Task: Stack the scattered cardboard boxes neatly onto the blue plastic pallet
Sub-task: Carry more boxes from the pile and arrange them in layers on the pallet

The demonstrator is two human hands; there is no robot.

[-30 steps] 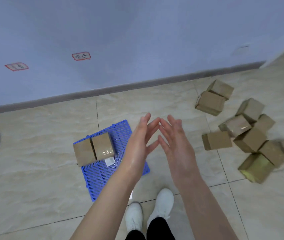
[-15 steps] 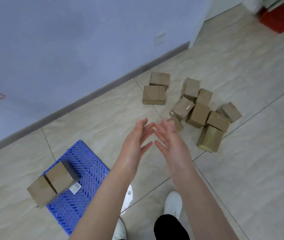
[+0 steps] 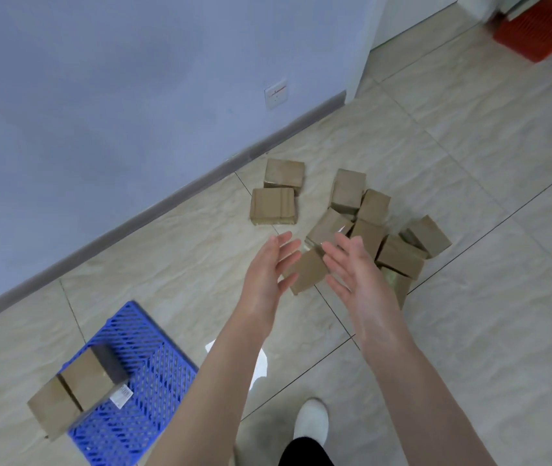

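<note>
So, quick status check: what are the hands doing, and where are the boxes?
Left hand and right hand open, empty, hovering over nearest box. Two boxes on blue pallet; pile on floor. Nothing blocks the reach.

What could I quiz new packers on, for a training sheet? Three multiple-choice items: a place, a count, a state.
1. Where does the blue pallet lie? A on a table; B on the floor, lower left; C on a shelf.
2. Boxes on the pallet? A two; B none; C five.
3. The hands? A left grips a box; B right grips a box; C both open, empty.
Key: B, on tiles, far from the pile; A, two side by side; C, left hand and right hand hold nothing.
</note>
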